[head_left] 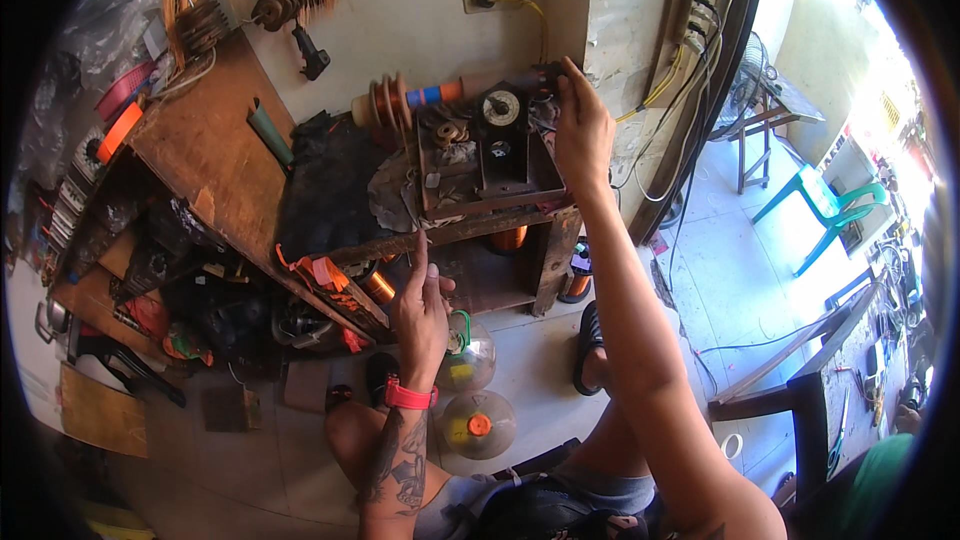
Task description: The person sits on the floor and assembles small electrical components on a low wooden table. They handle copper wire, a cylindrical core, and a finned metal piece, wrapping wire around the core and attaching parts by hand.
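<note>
My right hand (585, 125) is closed at the right end of a hand-turned coil winder (490, 160), its fingers round the dark crank end (550, 75) of the shaft. A round dial (500, 108) faces me on the winder's black upright. Along the shaft sit a blue and orange sleeve (432, 95) and a former with brown discs (388, 100). Below the former is my left hand (420, 315), index finger pointing up and the others curled. A thin wire seems to run from the discs to its fingertip; its lower course is hard to see.
The winder stands on a dark wooden bench (450, 230). Copper wire spools (378, 285) sit beneath. Two clear round jugs (478, 425) stand on the floor by my legs. A cluttered shelf (190, 270) is at left, a green plastic chair (825, 205) at right.
</note>
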### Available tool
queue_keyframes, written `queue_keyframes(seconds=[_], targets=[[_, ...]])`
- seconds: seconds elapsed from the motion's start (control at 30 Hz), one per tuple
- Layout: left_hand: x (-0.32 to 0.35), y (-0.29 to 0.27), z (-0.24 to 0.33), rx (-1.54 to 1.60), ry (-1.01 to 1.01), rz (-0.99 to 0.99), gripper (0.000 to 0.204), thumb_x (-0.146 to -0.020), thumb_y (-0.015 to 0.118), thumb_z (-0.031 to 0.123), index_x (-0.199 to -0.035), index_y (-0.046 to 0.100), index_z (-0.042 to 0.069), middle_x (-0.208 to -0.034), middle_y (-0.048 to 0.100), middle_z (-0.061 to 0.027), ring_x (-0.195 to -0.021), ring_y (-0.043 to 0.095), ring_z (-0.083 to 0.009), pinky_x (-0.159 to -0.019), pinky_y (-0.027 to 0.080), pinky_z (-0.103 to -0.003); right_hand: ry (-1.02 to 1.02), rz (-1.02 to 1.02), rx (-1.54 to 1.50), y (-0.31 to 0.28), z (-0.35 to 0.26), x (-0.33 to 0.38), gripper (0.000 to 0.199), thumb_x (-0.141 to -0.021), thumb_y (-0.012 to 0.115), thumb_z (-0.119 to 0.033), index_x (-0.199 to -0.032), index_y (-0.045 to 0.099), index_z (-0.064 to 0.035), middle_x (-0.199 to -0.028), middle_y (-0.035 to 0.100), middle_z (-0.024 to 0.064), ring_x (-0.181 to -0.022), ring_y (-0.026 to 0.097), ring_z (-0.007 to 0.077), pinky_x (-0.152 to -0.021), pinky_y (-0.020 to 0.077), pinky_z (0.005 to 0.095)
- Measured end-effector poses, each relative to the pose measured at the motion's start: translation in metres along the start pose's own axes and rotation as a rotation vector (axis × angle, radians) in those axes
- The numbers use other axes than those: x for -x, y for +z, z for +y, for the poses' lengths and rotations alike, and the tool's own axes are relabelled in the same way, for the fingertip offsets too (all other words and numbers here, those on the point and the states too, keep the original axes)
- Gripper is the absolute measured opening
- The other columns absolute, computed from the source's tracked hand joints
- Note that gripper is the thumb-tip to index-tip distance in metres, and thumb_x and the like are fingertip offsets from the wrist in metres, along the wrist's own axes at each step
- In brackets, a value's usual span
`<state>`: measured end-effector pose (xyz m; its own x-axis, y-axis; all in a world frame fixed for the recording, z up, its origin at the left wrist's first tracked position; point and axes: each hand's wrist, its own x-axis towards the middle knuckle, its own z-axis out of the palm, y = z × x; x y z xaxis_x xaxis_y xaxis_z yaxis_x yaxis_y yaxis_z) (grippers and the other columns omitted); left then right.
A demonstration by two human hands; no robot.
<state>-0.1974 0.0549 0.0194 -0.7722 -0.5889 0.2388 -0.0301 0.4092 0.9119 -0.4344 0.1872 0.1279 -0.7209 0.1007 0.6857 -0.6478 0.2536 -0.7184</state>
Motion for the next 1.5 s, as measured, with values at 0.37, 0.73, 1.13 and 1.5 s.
queue_keyframes(seconds=[0.37,0.73,1.13,1.5], targets=[[-0.004,-0.004,0.0,-0.13,0.064,0.036,0.049,-0.114,0.046,0.028,-0.163,0.04,0.032,-0.073,0.062,-0.0013,-0.069,0.055,-0.007,-0.071,0.05,-0.029,-0.095,0.038,0.026,0.005,0.006,-0.012,0.031,-0.107,0.058,-0.024,-0.127,0.071,-0.0038,-0.102,0.074,0.0266,-0.1,0.072,0.0431,-0.084,0.0553,0.0456],[-0.002,-0.015,0.004,-0.086,0.079,0.003,0.049,-0.113,0.047,0.027,-0.162,0.041,0.033,-0.073,0.065,-0.0019,-0.068,0.057,-0.0079,-0.068,0.05,-0.031,-0.231,0.131,0.378,0.0,-0.033,-0.016,0.037,-0.105,0.061,-0.038,-0.114,0.066,-0.0022,-0.104,0.066,0.0216,-0.101,0.06,0.0412,-0.089,0.0459,0.0476],[-0.058,-0.048,0.023,-0.379,0.576,0.181,0.034,-0.101,0.058,0.006,-0.134,0.067,0.007,-0.141,0.061,-0.0173,-0.133,0.056,-0.0378,-0.112,0.046,-0.046,0.194,-0.424,-0.469,0.083,-0.066,0.105,0.027,-0.104,0.068,-0.023,-0.114,0.073,0.0015,-0.084,0.075,0.0069,-0.072,0.06,0.007,-0.066,0.0497,0.0276],[-0.216,-0.099,0.07,-0.722,1.051,0.053,0.047,-0.11,0.044,0.043,-0.147,0.056,0.018,-0.139,0.066,-0.0048,-0.129,0.054,-0.027,-0.114,0.033,-0.047,0.307,-0.536,-0.581,0.087,-0.048,0.114,0.026,-0.107,0.063,-0.018,-0.121,0.07,0.0023,-0.097,0.076,0.0075,-0.094,0.073,0.0116,-0.078,0.0546,0.0273]])
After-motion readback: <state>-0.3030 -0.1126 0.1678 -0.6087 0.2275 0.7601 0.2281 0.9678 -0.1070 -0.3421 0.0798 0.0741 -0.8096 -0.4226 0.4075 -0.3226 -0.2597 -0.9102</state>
